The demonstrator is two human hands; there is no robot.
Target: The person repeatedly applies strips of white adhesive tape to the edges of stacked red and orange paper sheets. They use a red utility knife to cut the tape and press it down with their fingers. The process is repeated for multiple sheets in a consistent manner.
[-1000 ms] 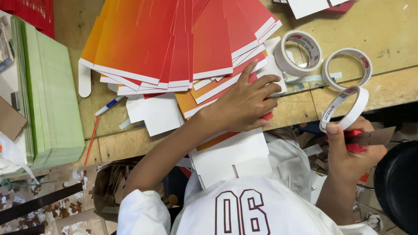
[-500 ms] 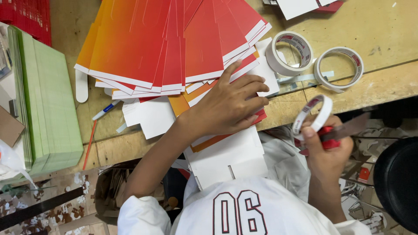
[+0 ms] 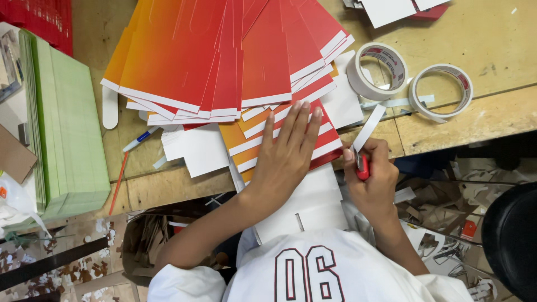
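**Tape strip at the card edge; fan of cards mostly untouched**

Status. My left hand [image 3: 288, 154] lies flat, fingers spread and gripping nothing, pressing the top red-and-orange card [image 3: 279, 142] of the stack at the near edge of the bench [image 3: 503, 120]. My right hand [image 3: 372, 176] is clenched around a small red-handled tool [image 3: 362, 166] and pinches the lower end of a white tape strip [image 3: 368, 128], which runs up and away from the thumb, just right of the pressed card. I cannot tell whether the strip touches the card yet.

Done / left (judgement). One strip looks pulled free and ready; no card shows tape visibly applied. The large fan of red-orange cards [image 3: 224, 56] lies overlapped above my left hand, so most of the work seems ahead.

Edges and room. The pressed card overhangs the bench front, with a white folded piece [image 3: 305, 204] beneath it over my lap. Two tape rolls [image 3: 377, 70] [image 3: 442, 92] sit close right of the fan, near the strip. Left: a blue pen [image 3: 140, 138], a thin red stick [image 3: 118, 182], and a green stack [image 3: 67, 123] well apart. Bare bench shows far right; a dark round seat [image 3: 512, 240] lies below the bench edge.
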